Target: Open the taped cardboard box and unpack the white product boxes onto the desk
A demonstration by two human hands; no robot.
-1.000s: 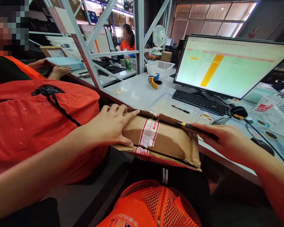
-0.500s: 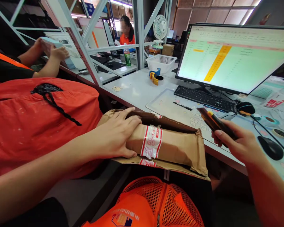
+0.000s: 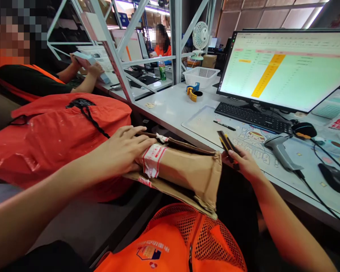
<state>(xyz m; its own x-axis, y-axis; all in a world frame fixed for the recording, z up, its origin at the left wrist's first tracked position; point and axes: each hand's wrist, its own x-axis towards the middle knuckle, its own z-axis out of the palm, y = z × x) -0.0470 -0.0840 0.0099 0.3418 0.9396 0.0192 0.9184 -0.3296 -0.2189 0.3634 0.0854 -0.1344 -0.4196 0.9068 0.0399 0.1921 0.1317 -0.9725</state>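
Observation:
A brown cardboard box (image 3: 187, 170) lies tilted above my lap, its near and far long edges standing apart from the middle panel. Torn white-and-red tape (image 3: 154, 158) crosses that panel and clings to both edges. My left hand (image 3: 127, 149) grips the box's left end, fingers over the top; the thumb is mostly hidden. Just beyond the box's right end, my right hand (image 3: 243, 162) is closed around a dark box cutter with yellow parts (image 3: 228, 145), which points up and to the left. Whether its blade is out I cannot tell.
On the desk (image 3: 170, 102) are a keyboard (image 3: 252, 117), a pen (image 3: 224, 125), a barcode scanner (image 3: 282, 151), a mouse (image 3: 334, 177) and a tape dispenser (image 3: 194, 92). A monitor (image 3: 283, 68) stands behind. A big red bag (image 3: 53, 147) bulges at left; a co-worker (image 3: 39, 79) handles a light-blue box.
The box has shifted left and turned, its right end swinging towards me. My right hand has moved left with the box cutter, and the barcode scanner now shows on the desk.

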